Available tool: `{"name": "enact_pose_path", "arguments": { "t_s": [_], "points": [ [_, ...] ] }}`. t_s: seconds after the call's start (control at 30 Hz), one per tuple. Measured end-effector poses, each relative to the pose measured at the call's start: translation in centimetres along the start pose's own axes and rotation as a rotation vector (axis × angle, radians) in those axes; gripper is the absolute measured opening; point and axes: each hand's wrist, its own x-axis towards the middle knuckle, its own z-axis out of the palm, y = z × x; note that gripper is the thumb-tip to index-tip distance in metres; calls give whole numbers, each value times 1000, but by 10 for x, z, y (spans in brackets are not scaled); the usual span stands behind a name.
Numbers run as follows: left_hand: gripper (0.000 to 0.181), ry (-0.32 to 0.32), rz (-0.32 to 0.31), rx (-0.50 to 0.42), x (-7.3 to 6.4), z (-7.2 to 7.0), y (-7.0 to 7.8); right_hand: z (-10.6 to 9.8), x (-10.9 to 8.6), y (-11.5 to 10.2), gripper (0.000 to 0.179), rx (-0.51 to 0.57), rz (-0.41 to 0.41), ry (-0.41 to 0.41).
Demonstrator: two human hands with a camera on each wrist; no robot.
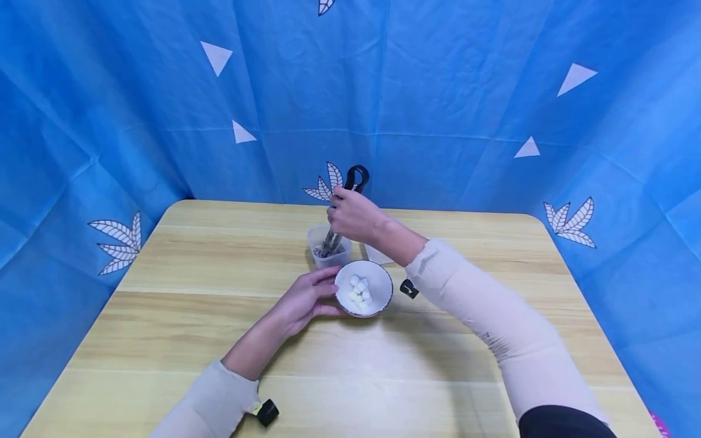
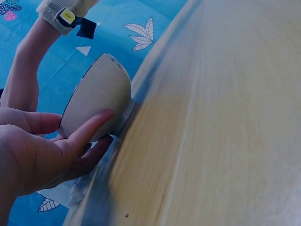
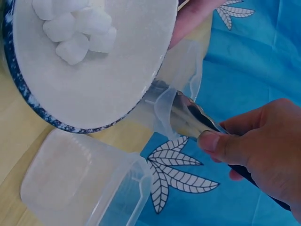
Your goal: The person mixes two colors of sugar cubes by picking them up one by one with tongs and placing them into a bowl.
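In the head view, my left hand (image 1: 301,299) grips the side of a white bowl (image 1: 382,281) with a dark blue speckled rim. Several white lumps, much like marshmallows, (image 1: 359,292) lie inside it. The left wrist view shows the bowl's outer side (image 2: 96,92) tilted, with fingers and thumb around it. Farther back, my right hand (image 1: 356,216) holds a pair of metal tongs (image 3: 186,115) with a black looped handle. Their lower ends reach into a clear plastic tub (image 1: 311,240) holding greyish pieces. The bowl partly covers that tub in the right wrist view.
A second clear plastic tub (image 3: 70,174) stands to the right of the first, partly behind my right forearm in the head view. The wooden table (image 1: 191,316) ends at a blue patterned curtain (image 1: 438,121) behind and at the sides.
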Motion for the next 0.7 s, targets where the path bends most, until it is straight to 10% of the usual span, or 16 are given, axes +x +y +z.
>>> {"name": "enact_pose_path", "arguments": {
  "t_s": [0.7],
  "points": [
    [63, 2, -6, 10, 0, 1, 0, 3, -25, 9, 22, 38, 72, 81]
  ]
}}
